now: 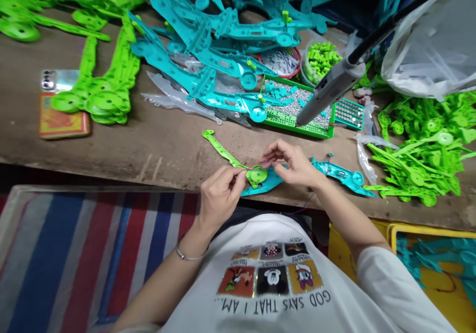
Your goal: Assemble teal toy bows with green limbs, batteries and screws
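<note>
My left hand [219, 192] and right hand [293, 165] pinch thin wires [255, 168], fingertips together, over a green lever [258, 178]. The blue shell [273, 180] lies at twelve o'clock, uncovered, wiring seemingly unfinished.

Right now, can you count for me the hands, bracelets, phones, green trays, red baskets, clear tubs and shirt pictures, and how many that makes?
Hands: 2 (left hand, right hand)
Bracelet: 1
Phone: 1
Green tray: 1
Red basket: 1
Clear tub: 1
Shirt pictures: 6
Total: 13
</note>
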Tool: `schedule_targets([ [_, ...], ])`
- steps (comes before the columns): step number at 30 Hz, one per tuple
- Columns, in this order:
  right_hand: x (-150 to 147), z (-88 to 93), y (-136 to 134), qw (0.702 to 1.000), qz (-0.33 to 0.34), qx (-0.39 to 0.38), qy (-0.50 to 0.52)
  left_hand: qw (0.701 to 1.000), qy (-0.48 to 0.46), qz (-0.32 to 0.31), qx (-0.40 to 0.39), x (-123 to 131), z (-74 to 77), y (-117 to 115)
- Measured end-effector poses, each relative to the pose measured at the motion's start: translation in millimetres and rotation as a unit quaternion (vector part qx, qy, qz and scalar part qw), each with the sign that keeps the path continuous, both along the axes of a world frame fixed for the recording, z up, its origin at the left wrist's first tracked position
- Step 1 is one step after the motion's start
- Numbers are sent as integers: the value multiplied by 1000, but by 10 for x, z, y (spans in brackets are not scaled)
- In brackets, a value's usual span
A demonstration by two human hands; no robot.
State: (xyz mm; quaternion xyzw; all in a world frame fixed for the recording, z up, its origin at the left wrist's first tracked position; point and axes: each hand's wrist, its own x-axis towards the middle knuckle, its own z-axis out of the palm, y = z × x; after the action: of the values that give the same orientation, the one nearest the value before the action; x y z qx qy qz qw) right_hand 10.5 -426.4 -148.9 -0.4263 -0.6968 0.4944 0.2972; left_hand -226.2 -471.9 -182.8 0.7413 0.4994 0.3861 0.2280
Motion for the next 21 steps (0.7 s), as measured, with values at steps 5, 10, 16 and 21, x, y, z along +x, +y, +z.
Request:
schedule_targets([
  [5, 30, 12, 34, 999, 16, 39, -12, 1000, 12, 0, 18, 10, -30, -8],
  [10, -58, 96, -14, 991, 25, 127, -40, 999, 17, 43, 15, 10, -84, 5],
  [16, -178, 96, -13, 987, -73, 78, -121, 998, 3, 65, -15, -3, -140, 0],
  [21, -331, -22, 114, 994, -26, -80, -70, 998, 4, 55, 9, -7, -205, 4],
])
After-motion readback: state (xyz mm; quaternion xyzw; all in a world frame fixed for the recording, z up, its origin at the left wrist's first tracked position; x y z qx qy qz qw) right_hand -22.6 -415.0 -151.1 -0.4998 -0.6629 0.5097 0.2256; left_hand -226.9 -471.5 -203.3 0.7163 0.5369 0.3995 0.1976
